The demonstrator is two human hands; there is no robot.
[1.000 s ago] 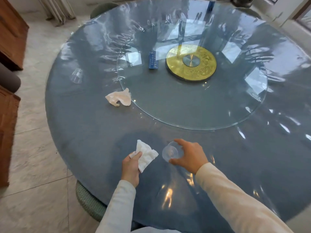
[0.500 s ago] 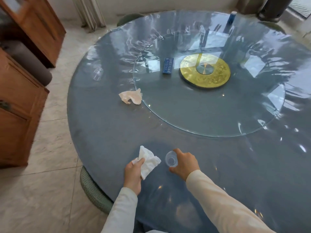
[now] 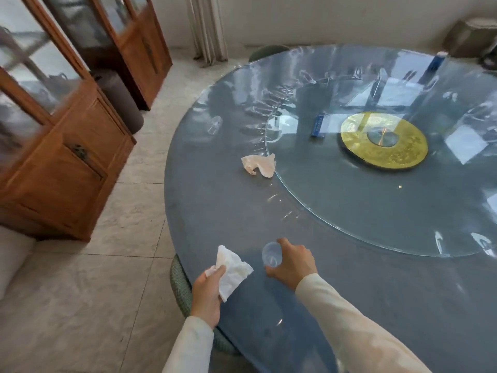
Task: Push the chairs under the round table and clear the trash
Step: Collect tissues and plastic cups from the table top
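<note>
My left hand (image 3: 207,294) grips a crumpled white tissue (image 3: 231,270) over the near edge of the round blue-grey table (image 3: 215,216). My right hand (image 3: 291,262) holds a small clear plastic cup (image 3: 271,254) just above the tabletop. A second crumpled tissue (image 3: 258,165), pinkish white, lies on the table beside the rim of the glass turntable (image 3: 349,205). Another clear cup (image 3: 214,125) stands near the table's left edge. A green woven chair (image 3: 180,286) is tucked under the table below my left hand; another chair's back (image 3: 266,51) shows at the far side.
On the turntable lie a gold disc (image 3: 383,140) and a small blue box (image 3: 318,125). A blue bottle (image 3: 437,61) stands at the far edge. Wooden cabinets (image 3: 67,146) with glass doors line the left wall, across a strip of tiled floor (image 3: 129,211).
The view has swung left, bringing the cabinets and floor into sight. Both hands keep their hold on the tissue and the cup, close together near the table's edge.
</note>
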